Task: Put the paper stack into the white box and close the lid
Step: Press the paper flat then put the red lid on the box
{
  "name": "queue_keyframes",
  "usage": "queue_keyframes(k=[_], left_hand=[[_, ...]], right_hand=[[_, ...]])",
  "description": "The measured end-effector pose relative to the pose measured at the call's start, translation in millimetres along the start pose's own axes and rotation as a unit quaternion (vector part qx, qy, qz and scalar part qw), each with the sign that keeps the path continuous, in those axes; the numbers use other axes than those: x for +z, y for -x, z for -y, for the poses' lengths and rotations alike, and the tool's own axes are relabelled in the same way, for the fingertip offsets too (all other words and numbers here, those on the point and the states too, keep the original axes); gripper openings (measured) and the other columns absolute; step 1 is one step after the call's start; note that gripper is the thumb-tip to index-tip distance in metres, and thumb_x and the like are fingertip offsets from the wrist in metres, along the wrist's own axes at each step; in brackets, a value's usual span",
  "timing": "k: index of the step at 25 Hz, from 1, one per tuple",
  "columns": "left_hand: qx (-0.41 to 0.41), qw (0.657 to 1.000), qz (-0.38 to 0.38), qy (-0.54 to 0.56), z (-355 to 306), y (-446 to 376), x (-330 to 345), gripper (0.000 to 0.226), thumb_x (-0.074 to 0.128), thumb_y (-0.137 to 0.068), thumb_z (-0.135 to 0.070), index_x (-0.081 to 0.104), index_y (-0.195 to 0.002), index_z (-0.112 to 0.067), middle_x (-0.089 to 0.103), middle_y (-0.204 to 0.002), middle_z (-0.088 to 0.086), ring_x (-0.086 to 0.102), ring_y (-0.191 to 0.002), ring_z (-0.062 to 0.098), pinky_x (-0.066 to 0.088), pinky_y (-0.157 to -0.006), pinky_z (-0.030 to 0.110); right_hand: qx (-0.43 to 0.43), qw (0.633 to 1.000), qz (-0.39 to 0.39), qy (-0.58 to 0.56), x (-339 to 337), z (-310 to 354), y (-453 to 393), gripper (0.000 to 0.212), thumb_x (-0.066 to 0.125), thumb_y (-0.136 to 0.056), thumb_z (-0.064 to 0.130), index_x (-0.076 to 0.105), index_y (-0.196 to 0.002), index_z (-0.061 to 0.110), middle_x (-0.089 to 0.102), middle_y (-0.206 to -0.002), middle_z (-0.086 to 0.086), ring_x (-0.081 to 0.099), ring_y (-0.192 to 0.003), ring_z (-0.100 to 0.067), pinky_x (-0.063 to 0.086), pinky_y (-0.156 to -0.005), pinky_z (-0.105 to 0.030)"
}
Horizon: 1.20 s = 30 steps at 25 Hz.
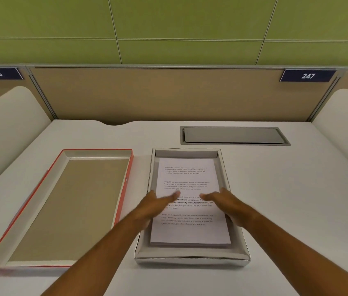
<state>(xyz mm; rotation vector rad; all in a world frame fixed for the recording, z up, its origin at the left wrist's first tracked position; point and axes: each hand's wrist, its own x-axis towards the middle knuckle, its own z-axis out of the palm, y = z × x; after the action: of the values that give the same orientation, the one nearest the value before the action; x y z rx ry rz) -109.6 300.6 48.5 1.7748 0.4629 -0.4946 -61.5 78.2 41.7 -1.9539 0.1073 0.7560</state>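
Observation:
The white box (192, 258) sits open in the middle of the desk. A paper stack (187, 178) with printed text lies flat inside it. My left hand (153, 207) hovers over the stack's left edge, fingers spread and slightly blurred. My right hand (228, 204) is over the stack's right edge, fingers apart, holding nothing. The lid (66, 210), red-edged with a brown inside, lies upside down to the left of the box.
A grey cable hatch (233, 135) is set into the desk behind the box. Beige partition panels with number tags 246 and 247 stand at the back. White curved dividers flank the desk on both sides.

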Motion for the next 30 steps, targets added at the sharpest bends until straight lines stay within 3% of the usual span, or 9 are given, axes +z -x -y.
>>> queue_keyframes(k=[4, 7, 12, 14, 16, 18, 20, 23, 30], left_hand=[[-0.064, 0.983, 0.0, 0.173, -14, -15, -11, 0.083, 0.022, -0.089, -0.071, 0.04, -0.144, -0.012, 0.06, -0.129, 0.013, 0.053, -0.121, 0.034, 0.037, -0.104, 0.043], [-0.103, 0.976, -0.018, 0.19, -15, -18, -16, 0.102, 0.018, -0.083, -0.078, 0.035, -0.143, 0.004, 0.065, -0.095, 0.013, 0.062, -0.088, 0.028, 0.047, -0.075, 0.039], [-0.119, 0.97, -0.003, 0.21, -12, -26, -22, 0.116, 0.019, -0.076, -0.085, 0.032, -0.141, 0.009, 0.048, -0.139, 0.026, 0.048, -0.126, 0.04, 0.039, -0.101, 0.046], [-0.108, 0.972, -0.002, 0.21, -12, -26, -23, 0.106, 0.023, -0.075, -0.086, 0.052, -0.12, 0.005, 0.058, -0.117, 0.021, 0.056, -0.106, 0.033, 0.044, -0.086, 0.042], [-0.107, 0.971, -0.008, 0.214, -13, -21, -23, 0.082, 0.027, -0.076, -0.084, 0.051, -0.083, -0.007, 0.049, -0.082, 0.012, 0.048, -0.074, 0.023, 0.037, -0.066, 0.034], [-0.091, 0.971, -0.028, 0.221, -13, -15, -20, 0.07, 0.032, -0.08, -0.08, 0.049, -0.08, -0.011, 0.052, -0.074, 0.01, 0.049, -0.068, 0.019, 0.035, -0.067, 0.029], [-0.049, 0.98, -0.041, 0.187, -13, -8, -12, 0.069, 0.036, -0.087, -0.069, 0.056, -0.116, -0.009, 0.072, -0.106, 0.016, 0.066, -0.098, 0.028, 0.043, -0.086, 0.029], [0.042, 0.991, -0.12, 0.032, -17, 6, 3, 0.066, 0.041, -0.092, -0.058, 0.043, -0.143, -0.015, 0.049, -0.146, 0.012, 0.046, -0.132, 0.032, 0.036, -0.108, 0.042], [0.153, 0.882, -0.272, -0.353, -4, 28, 14, 0.088, 0.039, -0.087, -0.067, -0.002, -0.154, -0.026, -0.005, -0.164, 0.001, -0.002, -0.15, 0.024, 0.004, -0.121, 0.048]], right_hand=[[0.058, 0.993, -0.006, -0.105, -6, 11, -11, 0.047, 0.043, -0.095, 0.059, 0.055, -0.125, 0.024, 0.072, -0.104, 0.0, 0.065, -0.093, -0.022, 0.046, -0.08, -0.038], [0.08, 0.985, -0.01, -0.153, -18, 6, -17, 0.04, 0.033, -0.095, 0.064, 0.045, -0.11, 0.029, 0.066, -0.087, 0.001, 0.062, -0.082, -0.019, 0.043, -0.086, -0.041], [0.087, 0.981, 0.01, -0.172, -26, 8, -13, 0.057, 0.029, -0.093, 0.069, 0.032, -0.131, 0.027, 0.059, -0.092, -0.005, 0.058, -0.089, -0.028, 0.038, -0.092, -0.044], [0.075, 0.983, 0.02, -0.164, -27, 11, -9, 0.048, 0.027, -0.095, 0.067, 0.034, -0.12, 0.026, 0.059, -0.087, -0.001, 0.059, -0.08, -0.023, 0.039, -0.091, -0.044], [0.056, 0.986, 0.017, -0.154, -25, 15, -6, 0.041, 0.026, -0.097, 0.063, 0.038, -0.114, 0.027, 0.062, -0.088, 0.003, 0.059, -0.078, -0.018, 0.04, -0.09, -0.044], [0.017, 0.996, 0.011, -0.092, -21, 21, -1, 0.041, 0.026, -0.099, 0.059, 0.046, -0.116, 0.028, 0.068, -0.107, 0.001, 0.06, -0.08, -0.014, 0.041, -0.088, -0.042], [-0.029, 0.998, -0.046, 0.032, -14, 24, 0, 0.053, 0.031, -0.098, 0.059, 0.05, -0.127, 0.019, 0.06, -0.138, -0.01, 0.065, -0.098, -0.022, 0.043, -0.089, -0.039], [-0.126, 0.961, -0.14, 0.202, -3, 27, 0, 0.085, 0.042, -0.091, 0.064, 0.023, -0.154, 0.011, 0.03, -0.161, -0.011, 0.034, -0.145, -0.035, 0.034, -0.113, -0.047], [-0.286, 0.872, -0.159, 0.363, 19, 26, -4, 0.102, 0.023, -0.078, 0.079, 0.001, -0.158, 0.021, -0.003, -0.168, -0.006, -0.004, -0.154, -0.028, -0.002, -0.121, -0.043]])
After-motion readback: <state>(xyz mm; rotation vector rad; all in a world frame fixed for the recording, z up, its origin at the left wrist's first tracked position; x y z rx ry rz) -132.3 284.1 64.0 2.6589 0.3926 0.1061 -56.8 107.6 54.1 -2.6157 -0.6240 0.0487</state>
